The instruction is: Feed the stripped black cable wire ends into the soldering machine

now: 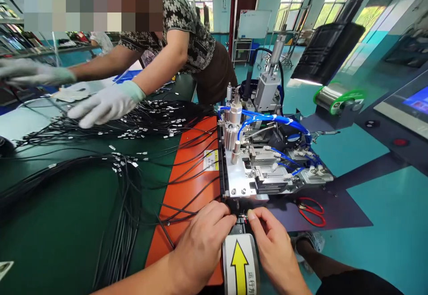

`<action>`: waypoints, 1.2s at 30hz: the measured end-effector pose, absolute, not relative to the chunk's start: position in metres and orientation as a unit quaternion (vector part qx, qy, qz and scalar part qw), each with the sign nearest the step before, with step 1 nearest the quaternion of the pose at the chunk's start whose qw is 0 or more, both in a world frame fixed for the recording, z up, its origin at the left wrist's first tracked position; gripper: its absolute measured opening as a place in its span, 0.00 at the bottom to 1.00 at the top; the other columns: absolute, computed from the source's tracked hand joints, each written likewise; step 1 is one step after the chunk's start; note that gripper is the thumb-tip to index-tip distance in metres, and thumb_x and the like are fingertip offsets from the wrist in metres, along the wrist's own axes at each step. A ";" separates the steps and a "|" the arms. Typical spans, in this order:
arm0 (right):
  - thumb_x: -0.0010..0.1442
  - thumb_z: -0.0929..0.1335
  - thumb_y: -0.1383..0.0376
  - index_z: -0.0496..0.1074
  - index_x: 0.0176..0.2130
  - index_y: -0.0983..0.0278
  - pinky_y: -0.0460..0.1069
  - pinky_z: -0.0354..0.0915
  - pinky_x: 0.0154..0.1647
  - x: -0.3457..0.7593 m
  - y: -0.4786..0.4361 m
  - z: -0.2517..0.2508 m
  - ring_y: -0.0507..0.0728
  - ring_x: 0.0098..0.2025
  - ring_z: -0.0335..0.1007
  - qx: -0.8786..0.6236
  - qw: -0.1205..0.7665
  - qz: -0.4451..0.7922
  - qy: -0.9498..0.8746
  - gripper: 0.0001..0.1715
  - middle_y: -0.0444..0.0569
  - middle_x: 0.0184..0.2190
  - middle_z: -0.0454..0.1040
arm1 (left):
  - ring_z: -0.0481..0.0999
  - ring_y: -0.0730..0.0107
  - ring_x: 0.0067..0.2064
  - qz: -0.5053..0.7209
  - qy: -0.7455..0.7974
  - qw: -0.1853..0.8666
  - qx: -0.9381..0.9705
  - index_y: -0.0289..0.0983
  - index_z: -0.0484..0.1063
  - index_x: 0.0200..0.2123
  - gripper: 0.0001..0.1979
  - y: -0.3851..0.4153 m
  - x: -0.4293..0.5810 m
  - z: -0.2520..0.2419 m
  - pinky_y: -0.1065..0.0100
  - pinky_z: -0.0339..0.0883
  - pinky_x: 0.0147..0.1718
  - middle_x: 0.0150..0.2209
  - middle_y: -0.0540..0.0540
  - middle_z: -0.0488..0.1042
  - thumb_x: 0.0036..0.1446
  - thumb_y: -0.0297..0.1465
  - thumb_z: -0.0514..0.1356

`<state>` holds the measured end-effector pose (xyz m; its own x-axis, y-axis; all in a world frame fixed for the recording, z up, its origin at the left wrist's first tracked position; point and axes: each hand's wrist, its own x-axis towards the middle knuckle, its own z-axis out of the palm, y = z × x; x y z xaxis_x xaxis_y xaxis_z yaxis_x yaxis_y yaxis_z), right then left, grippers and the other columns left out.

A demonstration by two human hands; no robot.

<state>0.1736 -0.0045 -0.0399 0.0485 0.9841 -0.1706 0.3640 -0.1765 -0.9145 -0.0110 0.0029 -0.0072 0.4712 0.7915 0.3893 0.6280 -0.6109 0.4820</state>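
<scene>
My left hand (209, 237) is closed, its fingers curled at the front edge of the machine, and a black cable (164, 231) runs in under it. Thin coloured wires (245, 218), red and green among them, show in the gap between my hands. The thumb and forefinger of my right hand (272, 246) pinch at these wires. Just below sits a metal cover with a yellow arrow (238, 261). Directly ahead stands the machine (261, 165), with metal cylinders and blue air tubes. My fingers hide part of the wire ends.
Black cables with white connectors (150, 118) lie heaped on the green table (63, 214); several cross an orange plate (195, 152). A co-worker's gloved hand (107, 103) reaches over them. Red-handled scissors (311, 212), a solder wire spool (337, 98) and a screen (416, 103) are at right.
</scene>
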 end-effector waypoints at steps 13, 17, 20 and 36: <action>0.64 0.65 0.50 0.72 0.28 0.61 0.47 0.60 0.27 0.164 -0.011 -0.019 0.55 0.27 0.64 -0.658 0.333 0.412 -0.536 0.21 0.43 0.24 0.68 | 0.69 0.63 0.35 0.307 0.411 0.134 0.848 0.33 0.75 0.40 0.15 0.006 -0.012 -0.009 0.65 0.67 0.32 0.34 0.43 0.71 0.71 0.27 0.48; 0.67 0.63 0.54 0.70 0.30 0.60 0.48 0.60 0.31 0.171 -0.009 -0.023 0.55 0.29 0.64 -0.631 0.350 0.355 -0.595 0.18 0.44 0.27 0.68 | 0.69 0.63 0.36 0.301 0.403 0.150 0.851 0.33 0.75 0.41 0.15 0.006 -0.013 -0.008 0.65 0.68 0.34 0.35 0.43 0.71 0.71 0.27 0.48; 0.69 0.63 0.57 0.69 0.32 0.60 0.48 0.60 0.32 0.176 -0.007 -0.024 0.54 0.30 0.64 -0.604 0.356 0.338 -0.628 0.16 0.44 0.29 0.68 | 0.69 0.63 0.37 0.292 0.403 0.161 0.852 0.33 0.75 0.42 0.14 0.005 -0.014 -0.007 0.64 0.69 0.35 0.36 0.42 0.72 0.71 0.26 0.49; 0.70 0.63 0.63 0.72 0.47 0.61 0.50 0.65 0.41 0.181 0.000 -0.020 0.57 0.40 0.70 -0.548 0.375 0.270 -0.697 0.11 0.49 0.39 0.72 | 0.70 0.61 0.39 0.282 0.387 0.139 0.867 0.32 0.73 0.44 0.11 0.006 -0.016 -0.007 0.61 0.71 0.38 0.39 0.41 0.72 0.69 0.24 0.50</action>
